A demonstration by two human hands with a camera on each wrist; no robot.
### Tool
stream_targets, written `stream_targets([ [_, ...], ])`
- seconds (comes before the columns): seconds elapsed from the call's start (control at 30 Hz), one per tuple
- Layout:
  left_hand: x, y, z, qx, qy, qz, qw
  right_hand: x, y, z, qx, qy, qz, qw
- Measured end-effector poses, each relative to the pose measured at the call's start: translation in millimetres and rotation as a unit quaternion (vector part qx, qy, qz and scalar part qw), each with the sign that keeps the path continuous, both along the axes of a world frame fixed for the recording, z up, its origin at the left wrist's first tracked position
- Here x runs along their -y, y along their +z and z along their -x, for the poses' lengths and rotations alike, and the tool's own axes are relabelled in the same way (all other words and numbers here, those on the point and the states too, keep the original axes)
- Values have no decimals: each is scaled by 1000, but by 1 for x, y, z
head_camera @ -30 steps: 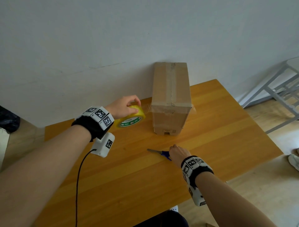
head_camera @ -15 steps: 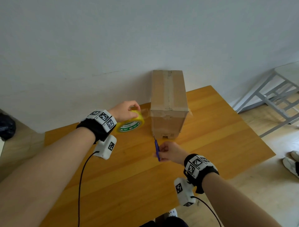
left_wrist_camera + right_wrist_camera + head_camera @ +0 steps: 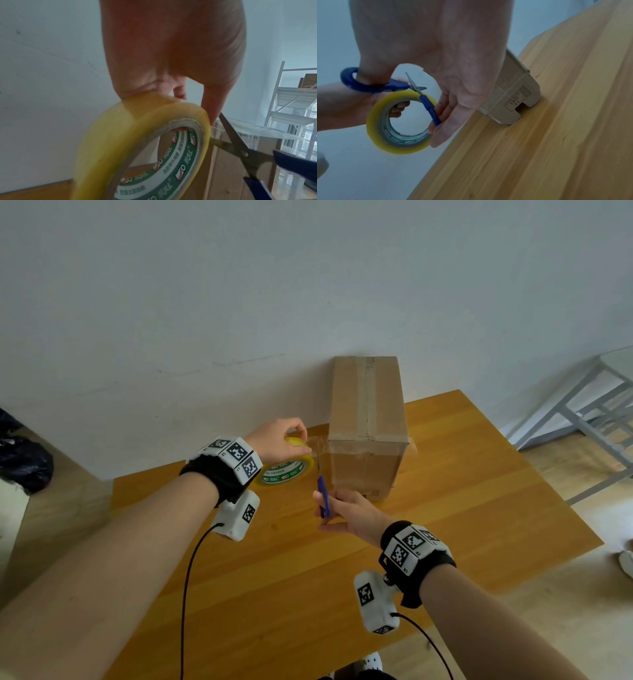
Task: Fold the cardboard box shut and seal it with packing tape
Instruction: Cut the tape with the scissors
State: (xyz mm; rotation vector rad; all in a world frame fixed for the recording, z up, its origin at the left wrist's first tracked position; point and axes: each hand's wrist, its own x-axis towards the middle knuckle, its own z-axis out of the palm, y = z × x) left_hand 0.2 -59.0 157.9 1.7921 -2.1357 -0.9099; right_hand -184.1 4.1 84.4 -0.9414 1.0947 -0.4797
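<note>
A closed cardboard box (image 3: 368,426) stands at the table's far edge by the wall, with tape along its top seam and across its near upper edge. My left hand (image 3: 279,440) grips a yellow tape roll (image 3: 286,467) just left of the box; a clear strip of tape (image 3: 254,129) runs from the roll to the box. My right hand (image 3: 346,513) holds blue-handled scissors (image 3: 322,494), thumb through one loop (image 3: 349,79). Their blades (image 3: 229,136) are parted and straddle the strip between roll (image 3: 399,123) and box (image 3: 513,94).
The wooden table (image 3: 342,594) carries only the box and my hands. A white wall stands right behind it. A grey metal frame (image 3: 582,419) stands on the floor to the right, and a dark bag (image 3: 24,460) lies at the far left.
My right hand picked the scissors up off the table and raised them to the tape strip beside the box. The left hand kept hold of the roll.
</note>
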Motion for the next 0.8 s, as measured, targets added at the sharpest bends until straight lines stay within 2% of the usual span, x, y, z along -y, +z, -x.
stream_targets([
  [0.47,6,-3,0,6,-2,2,1000,10,-1,1,-58,-8,83,995],
  [0.8,15,-8,3,33,-8,16,999,10,2,3,-95,-50,112,988],
])
